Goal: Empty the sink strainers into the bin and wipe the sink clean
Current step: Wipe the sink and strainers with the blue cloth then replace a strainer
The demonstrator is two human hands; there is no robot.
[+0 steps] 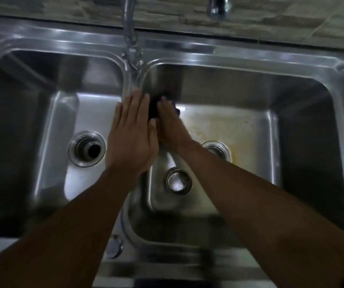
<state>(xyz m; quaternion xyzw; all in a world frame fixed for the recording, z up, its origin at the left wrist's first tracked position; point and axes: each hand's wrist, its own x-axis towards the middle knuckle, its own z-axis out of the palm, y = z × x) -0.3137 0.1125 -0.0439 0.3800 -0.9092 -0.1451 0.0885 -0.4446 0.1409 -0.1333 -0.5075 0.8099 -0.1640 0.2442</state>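
While wiping is the step in hand, the right hand (170, 125) presses a dark cloth (153, 110) with straight fingers against the left wall of the right basin (304, 142), near its far-left corner. The left hand (132, 138) lies flat and released on the divider (130, 80). A loose strainer (179, 180) sits on that basin's floor near the front-left corner. The next move likely calls for scrubbing the yellowish stain (229, 125) mid-floor.

Kitchen, from above: a single wide-angle camera worn on the head looks steeply down from close over a stainless double sink (250, 59), facing the tiled wall (270, 23) at the frame's top. The left grip (131, 138) and right grip (168, 123) meet mid-frame, with the tap (130, 38) beyond them.
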